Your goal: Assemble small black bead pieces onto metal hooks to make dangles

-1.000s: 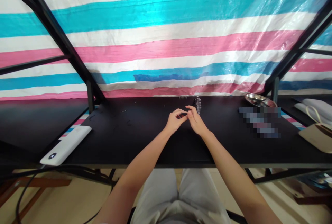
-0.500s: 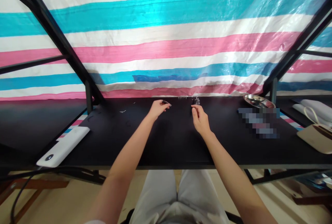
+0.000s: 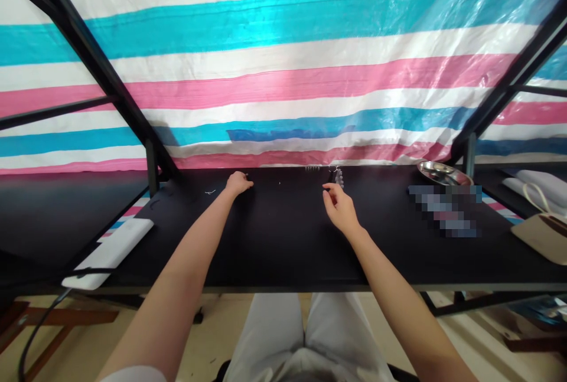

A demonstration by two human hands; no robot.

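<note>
Head cam: far left, a black cable (image 3: 91, 271) now cuts across the white rounded plastic slab (image 3: 128, 240), so any marking on its near end is unreadable. Left hand (image 3: 239, 183) is further left over the black tabletop (image 3: 283, 240) than half a second ago, fingers curled, a tiny dark bit (image 3: 247, 176) at the fingertips; can't tell if it's gripped. Right hand (image 3: 340, 207) has barely budged, fingers half bent, grip unclear, by a clear ridged strip (image 3: 339, 178). Pixelation hides something beside the shiny metal dish (image 3: 443, 173).
</note>
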